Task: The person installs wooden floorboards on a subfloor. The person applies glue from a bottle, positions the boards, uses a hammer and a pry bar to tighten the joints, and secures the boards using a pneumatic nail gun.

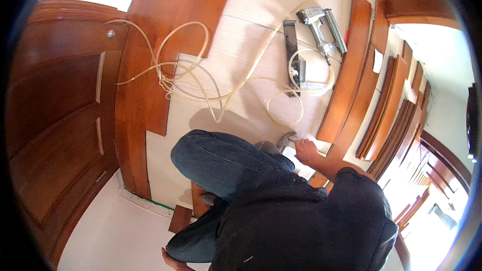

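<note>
1. Reddish-brown laid boards [170, 5] spread over the upper left of the frame, their stepped ends bare against the pale floor [246, 0]. A dropped tool or a hard knee could chip those exposed edges.
2. Loose boards [346, 85] lie lengthwise down the right side. The right elbow works close to them, and a bump might shift them and scuff their faces.
3. A clear hose [256, 62] loops from upper left to right of centre. A foot caught in a coil could trip the person or drag whatever the hose is joined to.
4. Beside some of those coils, right of upper centre, lies a flat black bar [291, 45]; a tugged hose could scrape it across the floor.
5. Next to it rests a metal nail gun [316, 25], seemingly coupled to the hose. Whether it is charged I cannot tell; if so, a knock on its trigger could fire a nail.
6. The right hand [305, 150] is clamped on what looks like a hammer [287, 139], just below and right of centre. Its head sits near a shoe [268, 147], so a glancing blow could catch the foot.
7. A small brown offcut [181, 219], lower left, could slide underfoot.
8. The left hand [173, 261], at the lower edge, is against the bent leg; its grip I cannot tell. Leaning too far right might cost balance.
</note>
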Action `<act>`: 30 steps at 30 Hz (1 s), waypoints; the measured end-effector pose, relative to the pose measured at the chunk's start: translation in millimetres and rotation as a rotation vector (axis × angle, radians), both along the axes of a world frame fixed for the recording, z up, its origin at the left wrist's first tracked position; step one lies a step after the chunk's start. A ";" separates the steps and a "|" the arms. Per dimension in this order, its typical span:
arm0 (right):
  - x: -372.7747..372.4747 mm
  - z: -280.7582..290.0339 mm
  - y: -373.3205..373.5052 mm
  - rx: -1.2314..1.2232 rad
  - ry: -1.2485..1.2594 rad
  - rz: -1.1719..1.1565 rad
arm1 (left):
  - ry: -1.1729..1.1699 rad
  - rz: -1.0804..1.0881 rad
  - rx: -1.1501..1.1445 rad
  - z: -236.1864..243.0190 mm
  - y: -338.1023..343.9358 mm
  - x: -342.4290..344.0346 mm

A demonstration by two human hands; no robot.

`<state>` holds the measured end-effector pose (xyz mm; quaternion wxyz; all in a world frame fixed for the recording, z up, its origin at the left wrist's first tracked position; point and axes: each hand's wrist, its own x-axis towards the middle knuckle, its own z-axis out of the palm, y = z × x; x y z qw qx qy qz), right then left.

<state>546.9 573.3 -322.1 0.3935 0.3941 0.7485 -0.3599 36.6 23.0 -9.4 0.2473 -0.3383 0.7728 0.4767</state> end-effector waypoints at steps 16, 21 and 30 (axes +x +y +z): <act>-9.7 56.2 122.0 -0.083 0.127 -0.075 | 0.179 -0.213 -0.186 7.6 24.1 -25.1; -91.7 16.1 250.1 0.323 0.297 -0.325 | 0.200 -0.876 -0.343 65.6 276.4 -105.2; -205.2 -77.5 388.1 0.891 0.299 -0.510 | 0.242 -1.606 -0.287 -31.0 588.2 -168.0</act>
